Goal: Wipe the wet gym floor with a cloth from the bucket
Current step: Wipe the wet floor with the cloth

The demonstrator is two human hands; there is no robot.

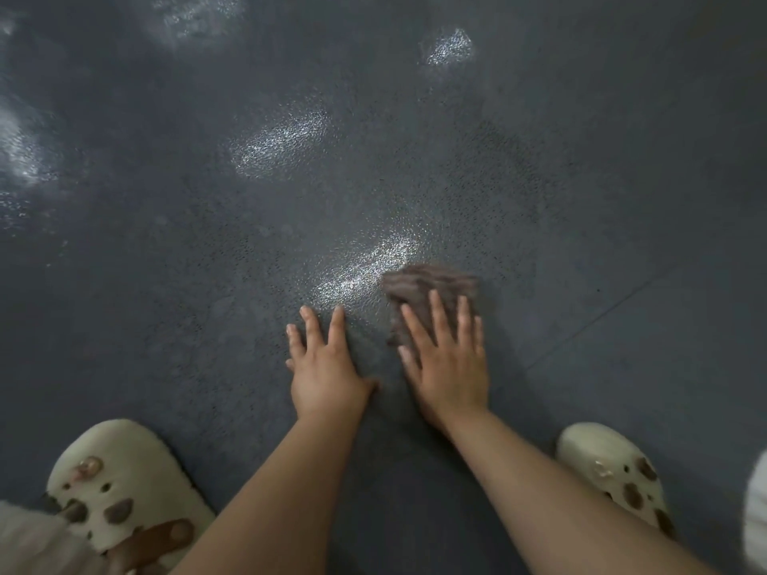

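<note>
A crumpled grey-brown cloth [427,286] lies on the dark speckled gym floor [207,242]. My right hand [446,354] presses flat on the cloth with straight, spread fingers; the cloth looks blurred. My left hand [323,363] rests flat on the bare floor just left of it, fingers straight. A shiny wet patch [369,265] glistens right in front of both hands, touching the cloth's left edge. No bucket is in view.
More wet glints lie further ahead [282,141], [450,47] and at the left [25,151]. My cream clogs with brown spots stand at the lower left [120,487] and lower right [614,475]. A floor seam [602,313] runs diagonally on the right.
</note>
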